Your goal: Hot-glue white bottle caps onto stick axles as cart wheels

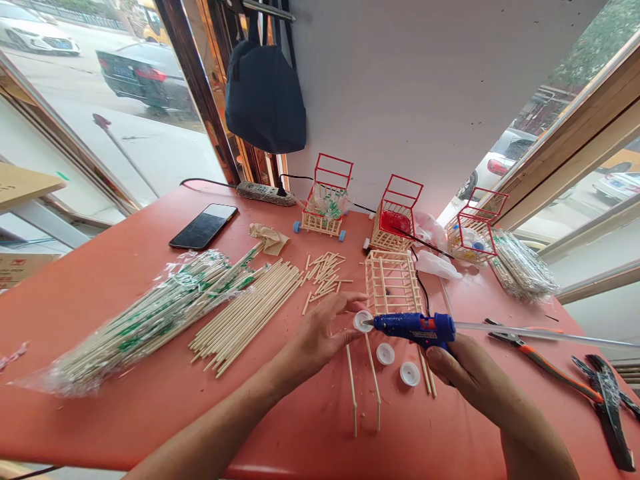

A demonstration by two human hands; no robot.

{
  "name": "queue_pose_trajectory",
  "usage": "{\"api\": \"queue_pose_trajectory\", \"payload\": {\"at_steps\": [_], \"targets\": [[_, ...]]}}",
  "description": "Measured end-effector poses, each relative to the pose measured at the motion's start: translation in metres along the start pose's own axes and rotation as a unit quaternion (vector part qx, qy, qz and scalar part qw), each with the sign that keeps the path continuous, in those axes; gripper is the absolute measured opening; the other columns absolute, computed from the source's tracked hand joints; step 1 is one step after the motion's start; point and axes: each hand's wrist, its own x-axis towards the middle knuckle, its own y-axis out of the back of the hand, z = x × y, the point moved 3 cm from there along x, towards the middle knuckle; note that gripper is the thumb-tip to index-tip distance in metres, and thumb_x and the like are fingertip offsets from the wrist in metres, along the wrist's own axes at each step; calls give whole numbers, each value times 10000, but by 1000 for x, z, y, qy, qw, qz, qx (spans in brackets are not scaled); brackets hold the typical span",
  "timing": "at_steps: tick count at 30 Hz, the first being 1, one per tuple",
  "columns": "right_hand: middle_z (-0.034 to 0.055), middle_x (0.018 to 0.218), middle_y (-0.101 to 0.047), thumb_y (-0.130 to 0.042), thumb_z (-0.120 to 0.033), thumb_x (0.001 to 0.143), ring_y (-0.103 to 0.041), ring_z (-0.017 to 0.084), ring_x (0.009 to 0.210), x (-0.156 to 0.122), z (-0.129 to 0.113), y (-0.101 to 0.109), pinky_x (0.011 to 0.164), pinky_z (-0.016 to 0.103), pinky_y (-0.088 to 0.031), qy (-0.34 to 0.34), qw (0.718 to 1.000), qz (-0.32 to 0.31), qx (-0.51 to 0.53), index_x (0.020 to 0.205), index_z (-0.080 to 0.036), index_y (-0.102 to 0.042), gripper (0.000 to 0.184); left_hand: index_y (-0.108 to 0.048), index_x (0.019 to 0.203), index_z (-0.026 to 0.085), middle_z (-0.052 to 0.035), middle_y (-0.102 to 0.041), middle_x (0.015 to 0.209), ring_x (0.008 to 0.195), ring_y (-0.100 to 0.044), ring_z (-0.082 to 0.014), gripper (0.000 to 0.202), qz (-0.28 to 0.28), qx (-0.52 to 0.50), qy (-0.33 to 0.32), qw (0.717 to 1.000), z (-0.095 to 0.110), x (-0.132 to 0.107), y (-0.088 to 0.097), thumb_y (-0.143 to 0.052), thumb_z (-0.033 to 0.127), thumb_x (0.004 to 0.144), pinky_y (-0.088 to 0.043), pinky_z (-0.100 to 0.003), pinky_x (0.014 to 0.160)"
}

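Between the thumb and fingers of my left hand [325,328] is a white bottle cap [363,322], its hollow side facing up. My right hand [463,367] grips a blue hot glue gun [415,327] with a long clear glue stick out of its back. The gun's nozzle points into the cap, at or very near its inside. Two more white caps, one [385,354] and another [410,375], lie on the table below the gun. Just beyond my hands stands a small stick-built cart frame [393,280]. Thin sticks [375,387] lie below the held cap.
Left are loose wooden sticks [250,317], short cut pieces [325,273], a plastic-wrapped bundle [150,320] and a phone [204,227]. Red-handled carts, one [323,217] with blue wheels, stand behind beside a power strip [265,193]. Pliers [545,360] lie right.
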Motion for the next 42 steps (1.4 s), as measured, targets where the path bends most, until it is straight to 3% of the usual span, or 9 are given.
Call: {"api": "queue_pose_trajectory", "payload": {"at_steps": [20,28,37,42], "targets": [[2,688,-595,-413,-538,1035,-535,154,517,-2,-2,1,477,242,-466,4,1000,11,-7,1117,-202,-691,443,-628,1294,255,-80,-761,1212,1123,-719,-259,430,6,19,-9,1000,0,1,-1,-776,255,890,-537,-421,1017],[4,707,-588,-413,-505,1049,-523,142,535,-2,1,1,495,235,-455,14,1000,3,-10,1008,-196,-671,404,-607,1309,262,-72,-743,1273,1172,-699,-249,445,-4,14,-5,1000,-2,0,-1,-770,223,896,-517,-416,1045],[2,661,-569,-430,-535,1038,-500,152,563,-2,0,4,487,237,-398,23,998,42,-47,846,-198,-620,431,-611,1301,265,-64,-747,1260,1166,-703,-249,433,-3,13,-10,1000,-3,0,-1,-764,222,898,-525,-404,1033],[3,652,-603,-422,-534,1041,-540,155,526,-3,-3,4,508,248,-448,-2,999,29,-29,981,-177,-665,436,-616,1299,264,-63,-752,1248,1151,-710,-248,428,1,13,-6,1000,-2,0,-1,-766,230,900,-526,-394,1025]]}}
